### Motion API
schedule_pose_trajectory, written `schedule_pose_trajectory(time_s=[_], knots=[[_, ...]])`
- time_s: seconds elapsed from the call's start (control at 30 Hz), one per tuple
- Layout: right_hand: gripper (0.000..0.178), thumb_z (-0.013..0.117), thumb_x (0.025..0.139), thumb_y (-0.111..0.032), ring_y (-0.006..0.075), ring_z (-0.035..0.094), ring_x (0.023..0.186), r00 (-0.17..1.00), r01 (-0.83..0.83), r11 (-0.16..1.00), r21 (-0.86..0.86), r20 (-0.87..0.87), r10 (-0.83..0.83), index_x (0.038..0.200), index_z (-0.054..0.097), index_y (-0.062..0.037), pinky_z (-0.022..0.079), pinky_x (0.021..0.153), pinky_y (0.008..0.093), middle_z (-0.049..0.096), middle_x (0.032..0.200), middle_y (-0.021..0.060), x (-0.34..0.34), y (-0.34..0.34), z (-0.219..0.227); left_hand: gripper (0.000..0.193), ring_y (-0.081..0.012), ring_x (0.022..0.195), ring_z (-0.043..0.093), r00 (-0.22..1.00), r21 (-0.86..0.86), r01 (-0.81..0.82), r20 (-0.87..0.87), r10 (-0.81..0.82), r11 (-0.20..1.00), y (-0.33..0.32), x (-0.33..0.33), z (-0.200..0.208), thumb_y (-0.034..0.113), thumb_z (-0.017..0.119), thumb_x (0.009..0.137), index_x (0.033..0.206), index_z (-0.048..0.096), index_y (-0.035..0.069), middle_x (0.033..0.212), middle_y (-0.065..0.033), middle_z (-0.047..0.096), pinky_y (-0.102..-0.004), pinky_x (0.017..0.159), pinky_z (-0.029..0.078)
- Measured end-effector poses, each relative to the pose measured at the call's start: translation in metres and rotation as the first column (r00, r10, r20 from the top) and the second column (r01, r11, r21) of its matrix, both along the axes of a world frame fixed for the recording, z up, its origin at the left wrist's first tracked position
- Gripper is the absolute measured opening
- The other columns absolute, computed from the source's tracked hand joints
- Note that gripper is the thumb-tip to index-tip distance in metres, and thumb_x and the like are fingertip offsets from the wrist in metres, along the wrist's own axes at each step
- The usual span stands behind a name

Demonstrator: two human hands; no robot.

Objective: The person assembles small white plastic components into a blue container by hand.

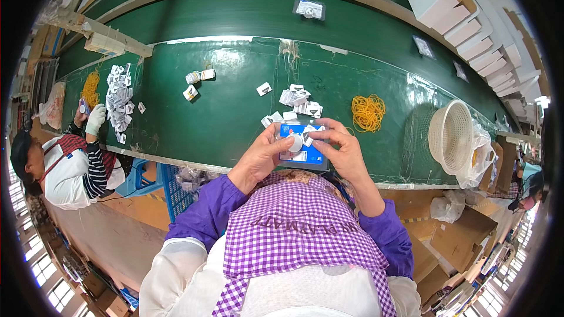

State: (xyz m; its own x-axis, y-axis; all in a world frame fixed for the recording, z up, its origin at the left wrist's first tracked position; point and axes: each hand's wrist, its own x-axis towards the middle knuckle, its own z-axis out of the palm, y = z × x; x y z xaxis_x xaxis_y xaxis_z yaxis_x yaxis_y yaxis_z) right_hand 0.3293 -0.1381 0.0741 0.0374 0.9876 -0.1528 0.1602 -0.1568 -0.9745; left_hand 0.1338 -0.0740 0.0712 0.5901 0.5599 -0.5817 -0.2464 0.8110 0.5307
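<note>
Close to the table's front edge, a flat blue package [315,156] with a clear border lies between my hands. My left hand [262,151] is closed on its left side, the thumb on a round white disc [295,142] on its face. My right hand [345,151] is closed too, thumb and fingers pinching a small white card [309,135] over the package. Just beyond my hands sits a loose pile of small white cards [302,101] with dark marks. A tangle of yellow rubber bands [368,113] lies to the right of that pile.
A white plastic basket [449,135] stands at the right with a clear bag beside it. Packages like this one [309,9] lie on the green conveyor belt beyond. At the left, a co-worker's gloved hand [96,118] is near another heap of white cards [119,103].
</note>
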Motion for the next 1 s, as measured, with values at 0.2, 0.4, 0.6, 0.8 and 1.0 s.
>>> schedule_pose_trajectory(time_s=[0.2, 0.4, 0.6, 0.8, 1.0], knots=[[0.033, 0.07, 0.074, -0.008, 0.0158, 0.053, 0.103, 0.962, 0.191, 0.981, -0.035, -0.191, -0.195, 0.106, 0.063, -0.0067, 0.041, 0.08, 0.0255, 0.054, 0.12, 0.0073, -0.007, 0.001, 0.001, 0.055, -0.0157, 0.099, 0.055, 0.999, 0.022, 0.001, -0.036, -0.001, 1.0, 0.002, 0.001, 0.002, 0.022, 0.071, 0.078, 0.119, 0.039, 0.005, 0.109, -0.0066, 0.054, -0.0335, 0.081, 0.049], [0.031, 0.071, 0.072, -0.008, 0.0174, 0.053, 0.105, 0.988, 0.14, 0.988, 0.061, 0.062, -0.144, 0.102, 0.063, -0.0045, 0.04, 0.085, 0.0281, 0.057, 0.117, 0.0104, -0.002, 0.005, 0.003, 0.057, -0.016, 0.1, 0.055, 1.0, 0.026, -0.001, -0.027, 0.002, 1.0, 0.002, 0.002, 0.0, 0.021, 0.071, 0.078, 0.122, 0.037, 0.006, 0.11, -0.0069, 0.053, -0.0332, 0.08, 0.049], [0.026, 0.072, 0.07, -0.009, 0.0214, 0.05, 0.11, 0.987, 0.141, 0.984, 0.108, 0.067, -0.149, 0.095, 0.066, -0.0047, 0.043, 0.088, 0.033, 0.06, 0.111, 0.0099, -0.007, 0.007, 0.003, 0.055, -0.0135, 0.1, 0.056, 0.997, 0.056, 0.079, -0.001, -0.079, 0.995, 0.004, 0.003, 0.006, 0.021, 0.071, 0.077, 0.12, 0.039, 0.007, 0.11, -0.0034, 0.054, -0.0318, 0.082, 0.049], [0.02, 0.072, 0.067, -0.006, 0.0225, 0.048, 0.11, 0.985, 0.026, 0.979, 0.204, 0.162, -0.06, 0.087, 0.066, -0.0059, 0.043, 0.086, 0.0325, 0.063, 0.104, 0.0052, -0.005, 0.011, 0.012, 0.054, -0.0166, 0.1, 0.055, 0.989, 0.039, 0.137, 0.047, -0.139, 0.99, 0.003, -0.001, 0.002, 0.019, 0.069, 0.079, 0.121, 0.037, 0.006, 0.11, -0.0063, 0.053, -0.0329, 0.081, 0.049], [0.021, 0.071, 0.067, -0.006, 0.0255, 0.046, 0.112, 0.955, -0.013, 0.959, 0.284, 0.287, -0.072, 0.088, 0.067, -0.0085, 0.037, 0.092, 0.0373, 0.065, 0.101, 0.0029, 0.003, 0.014, 0.014, 0.052, -0.0159, 0.1, 0.054, 0.985, 0.032, 0.145, 0.089, -0.147, 0.989, 0.009, -0.001, 0.005, 0.021, 0.07, 0.079, 0.119, 0.039, 0.006, 0.11, -0.0054, 0.051, -0.034, 0.081, 0.048]])
